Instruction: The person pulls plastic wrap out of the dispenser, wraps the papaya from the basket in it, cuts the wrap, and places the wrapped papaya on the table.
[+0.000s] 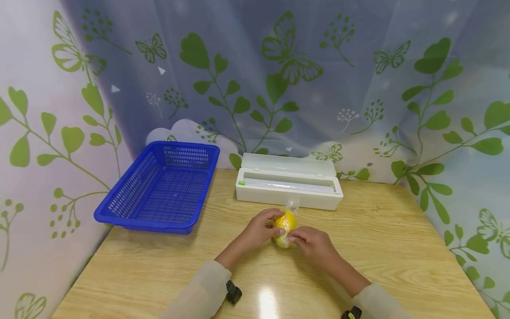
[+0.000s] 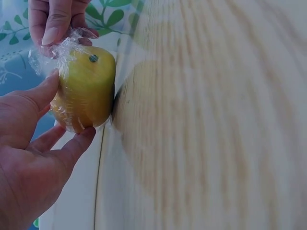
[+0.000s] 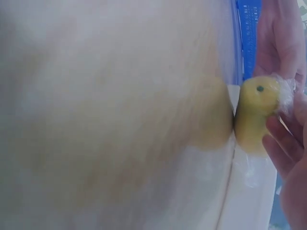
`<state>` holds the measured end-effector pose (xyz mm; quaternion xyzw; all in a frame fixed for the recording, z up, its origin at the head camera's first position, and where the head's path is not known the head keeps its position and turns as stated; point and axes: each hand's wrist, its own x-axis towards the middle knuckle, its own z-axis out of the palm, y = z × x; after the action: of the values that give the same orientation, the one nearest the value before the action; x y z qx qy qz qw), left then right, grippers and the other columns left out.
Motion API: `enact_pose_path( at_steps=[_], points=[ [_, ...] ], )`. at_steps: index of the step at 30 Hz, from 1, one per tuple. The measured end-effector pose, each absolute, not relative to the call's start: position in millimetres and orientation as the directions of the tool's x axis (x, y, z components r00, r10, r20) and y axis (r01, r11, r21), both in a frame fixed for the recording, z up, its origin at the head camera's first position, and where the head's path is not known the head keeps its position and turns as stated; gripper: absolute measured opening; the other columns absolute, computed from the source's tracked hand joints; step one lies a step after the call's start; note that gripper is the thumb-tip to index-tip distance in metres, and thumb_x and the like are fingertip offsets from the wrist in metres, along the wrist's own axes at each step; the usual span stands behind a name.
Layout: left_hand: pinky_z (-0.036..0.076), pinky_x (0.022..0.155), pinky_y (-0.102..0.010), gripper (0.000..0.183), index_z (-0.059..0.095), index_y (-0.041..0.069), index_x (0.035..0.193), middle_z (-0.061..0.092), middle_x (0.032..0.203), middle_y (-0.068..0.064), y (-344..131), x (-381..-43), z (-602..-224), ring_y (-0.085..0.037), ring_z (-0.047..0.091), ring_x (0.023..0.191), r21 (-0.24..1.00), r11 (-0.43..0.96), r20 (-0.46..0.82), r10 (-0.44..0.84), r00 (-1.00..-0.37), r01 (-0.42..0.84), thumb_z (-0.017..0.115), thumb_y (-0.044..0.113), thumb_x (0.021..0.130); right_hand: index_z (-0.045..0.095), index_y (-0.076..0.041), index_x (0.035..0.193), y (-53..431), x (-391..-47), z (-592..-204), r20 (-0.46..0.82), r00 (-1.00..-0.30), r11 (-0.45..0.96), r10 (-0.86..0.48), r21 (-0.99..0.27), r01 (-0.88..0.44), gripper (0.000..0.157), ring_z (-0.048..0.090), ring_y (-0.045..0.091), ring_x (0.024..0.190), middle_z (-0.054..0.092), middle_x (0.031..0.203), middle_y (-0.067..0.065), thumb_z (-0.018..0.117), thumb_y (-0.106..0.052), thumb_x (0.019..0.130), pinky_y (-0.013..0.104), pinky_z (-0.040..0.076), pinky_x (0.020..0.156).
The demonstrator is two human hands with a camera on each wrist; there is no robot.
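Working on a bench (image 1: 167, 257) of pale yellow wood grain, glossy enough to be mirroring a bright patch of light well in front of the white box (image 1: 263, 195). Facing a printed curtain (image 1: 338, 26) just behind the white box, blue-grey above and paler below, bearing green butterflies, leafy sprigs and berry stems; seeing similar printed panels to left and right of the white box, enclosing the bench.

Viewing the white box lying lengthwise, translucent lid (image 1: 288, 163) tipped back, exposing a long white insert (image 1: 287, 184) with a small green piece (image 1: 241, 183) at its left end. Noting a perforated blue basket (image 1: 155, 225) to the left of the white box, standing apart from it.

Holding a yellow fruit (image 1: 286, 219) near the white box, in front of it, partly covered in clear film (image 2: 72, 48). Grasping the fruit with the left hand (image 1: 258, 228), thumb and fingers bearing on its sides. Pinching the film with the right hand (image 1: 316, 246) against the fruit. Trailing a tuft of film from the fruit toward the white box.

Observing a small dark green spot on the fruit's end. Finding the yellow-green mark on the black right wrist device (image 1: 352, 313), well in front of the white box, too small for reading.
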<state>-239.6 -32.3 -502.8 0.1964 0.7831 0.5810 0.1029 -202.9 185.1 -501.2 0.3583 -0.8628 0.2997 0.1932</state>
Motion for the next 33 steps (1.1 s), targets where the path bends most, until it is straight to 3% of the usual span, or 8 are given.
enact_pose_path(
  at_steps=[5,9,14,21,27,33],
  points=[
    [0.047,0.109,-0.04,0.049,0.058,0.012,0.141,0.042,0.157,-0.009,-32,-240,-504,-0.029,0.047,0.139,0.949,0.253,0.066,0.426,-0.902,0.189,0.072,0.019,0.095,0.075,-0.013,0.095,186,-204,-492,0.497,-0.699,0.593,-0.513,-0.384,-0.708,0.007,0.066,0.006,0.08,0.072,0.093,-0.006,0.075,-0.011,0.089,0.023,0.057,0.071],
    [0.048,0.108,-0.04,0.048,0.058,0.011,0.14,0.041,0.157,-0.009,-31,-240,-505,-0.03,0.047,0.139,0.947,0.258,0.067,0.427,-0.902,0.192,0.072,0.017,0.095,0.073,-0.02,0.091,187,-207,-489,0.449,-0.767,0.621,-0.458,-0.456,-0.638,0.006,0.059,-0.001,0.078,0.065,0.094,-0.012,0.077,-0.018,0.088,0.019,0.054,0.067],
    [0.048,0.108,-0.041,0.046,0.06,0.01,0.138,0.042,0.155,-0.01,-31,-241,-507,-0.031,0.048,0.137,0.948,0.252,0.075,0.417,-0.906,0.194,0.073,0.015,0.094,0.072,-0.02,0.087,186,-217,-494,0.416,-0.796,0.605,-0.44,-0.517,-0.605,0.007,0.056,0.0,0.074,0.065,0.088,-0.012,0.079,-0.018,0.085,0.02,0.053,0.065],
    [0.047,0.109,-0.044,0.043,0.06,0.007,0.138,0.042,0.154,-0.012,-33,-241,-506,-0.032,0.045,0.139,0.947,0.23,0.102,0.446,-0.889,0.225,0.069,0.016,0.097,0.07,-0.02,0.091,181,-221,-491,0.265,-0.894,0.67,-0.361,-0.593,-0.447,0.009,0.056,0.004,0.076,0.066,0.085,-0.013,0.077,-0.023,0.087,0.022,0.05,0.066],
    [0.045,0.111,-0.043,0.049,0.056,0.008,0.142,0.039,0.155,-0.011,-33,-240,-500,-0.028,0.042,0.141,0.934,0.273,0.079,0.475,-0.876,0.232,0.066,0.029,0.099,0.071,-0.02,0.086,183,-221,-488,0.257,-0.897,0.652,-0.359,-0.619,-0.438,0.008,0.054,0.006,0.072,0.065,0.083,-0.011,0.079,-0.02,0.086,0.022,0.05,0.064],
    [0.048,0.108,-0.039,0.055,0.056,0.007,0.142,0.04,0.153,-0.012,-31,-239,-500,-0.028,0.046,0.136,0.934,0.288,0.058,0.459,-0.887,0.21,0.075,0.022,0.093,0.075,-0.015,0.088,186,-223,-489,0.301,-0.869,0.59,-0.392,-0.643,-0.489,0.003,0.057,0.004,0.075,0.07,0.088,-0.007,0.074,-0.014,0.09,0.021,0.051,0.066]
  ],
)
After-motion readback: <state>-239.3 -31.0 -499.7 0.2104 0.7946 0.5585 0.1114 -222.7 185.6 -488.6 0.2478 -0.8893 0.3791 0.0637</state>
